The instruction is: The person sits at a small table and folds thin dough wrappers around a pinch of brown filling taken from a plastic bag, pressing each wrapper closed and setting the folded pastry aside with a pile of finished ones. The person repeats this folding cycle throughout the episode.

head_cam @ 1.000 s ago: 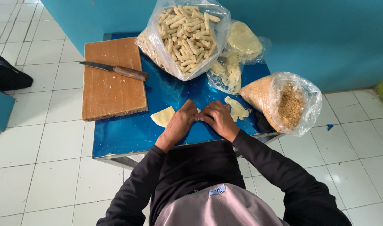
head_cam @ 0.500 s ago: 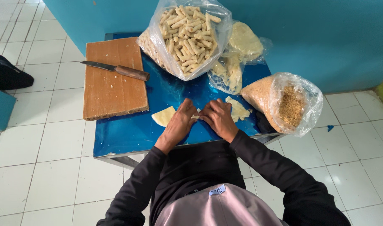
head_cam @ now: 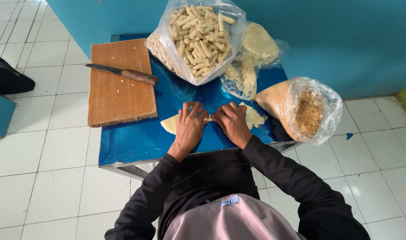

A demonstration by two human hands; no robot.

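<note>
Little has moved since the earlier frames — our hands stay pressed on the same pale wrapper (head_cam: pixel 172 123), fingers perhaps nudged a touch forward. We judge the step to be rolling a filled wrapper into a stick like those heaped in the big bag (head_cam: pixel 198 40). Our left hand (head_cam: pixel 189 126) lies palm down, fingers spread and lightly curled over the wrapper's middle; our right hand (head_cam: pixel 231 122) mirrors it, fingertips nearly meeting the left's, with the wrapper's far corner showing beyond it. Neither hand is clenched — both rest flat, pressing rather than gripping, and what lies under the palms is hidden. The wrapper sits on the blue table (head_cam: pixel 132 142) near its front edge, just right of the board (head_cam: pixel 118 89) with the knife (head_cam: pixel 123 73). Next, we think, an even push forward keeps the roll tight; the crumb bag (head_cam: pixel 300 109) stands near on the right.
</note>
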